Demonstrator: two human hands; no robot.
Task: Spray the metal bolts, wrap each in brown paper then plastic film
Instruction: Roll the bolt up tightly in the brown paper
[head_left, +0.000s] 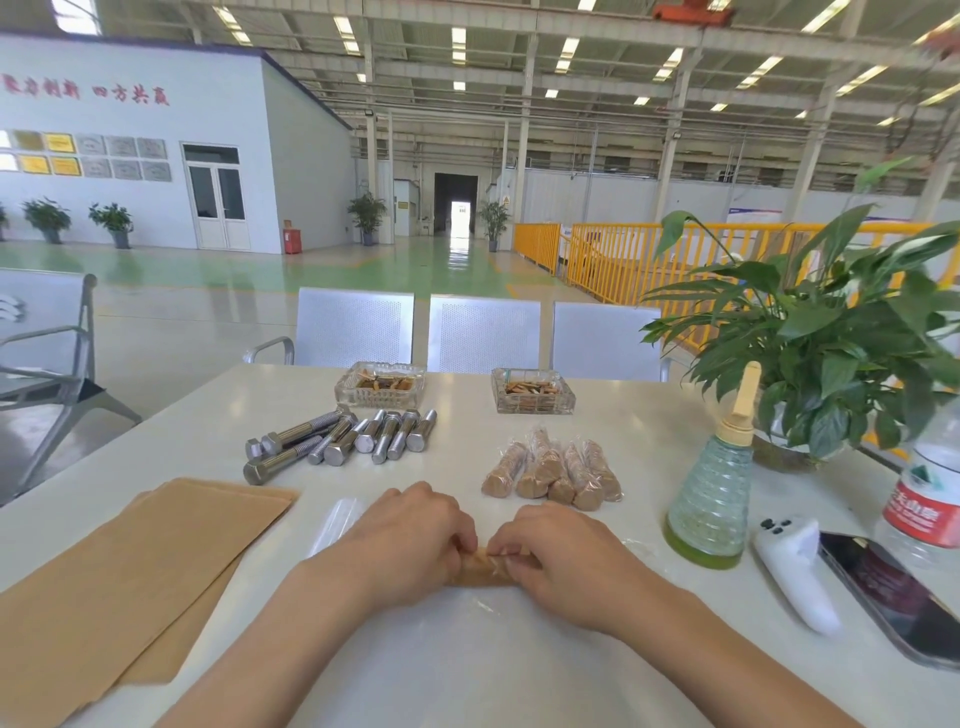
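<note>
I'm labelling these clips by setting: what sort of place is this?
Probably a factory hall, at a rest-area table: high steel-truss roof, yellow safety railing, and bare metal bolts laid out beside wrapped bolts.

1. A large factory hall: a high steel roof (519, 47) with rows of strip lights fills the top of the frame.
2. A green painted floor (311, 270) and yellow railings (597, 249) cross the middle.
3. Metal bolts (337, 439) lie on the white desk (467, 665) at lower centre.
</note>
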